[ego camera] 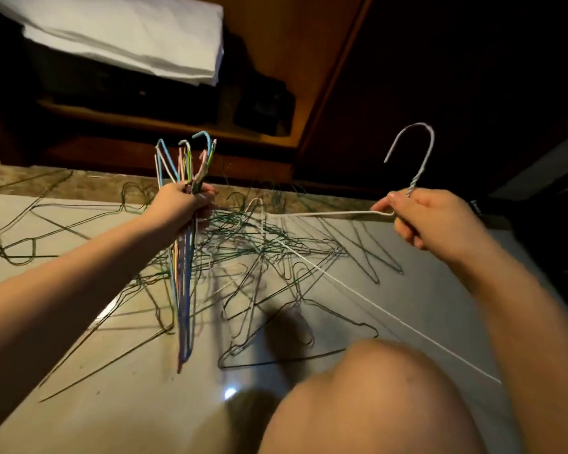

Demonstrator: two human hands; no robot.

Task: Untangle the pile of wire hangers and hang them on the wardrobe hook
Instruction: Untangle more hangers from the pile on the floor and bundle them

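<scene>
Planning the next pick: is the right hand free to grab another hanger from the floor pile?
Probably not: the right hand is shut on a white hanger; the pile lies open below.

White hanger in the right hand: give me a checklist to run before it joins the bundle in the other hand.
1. Right hand grips the white hanger at its twisted neck: ok.
2. White hanger lifted out of the pile of wire hangers on the floor: cannot tell; its long wires cross over the tangle.
3. Left hand holds the coloured bundle firmly: ok.
4. Bundle hooks gathered together, pointing up: ok.
5. Wardrobe hook in sight: not ok; none visible.
</scene>
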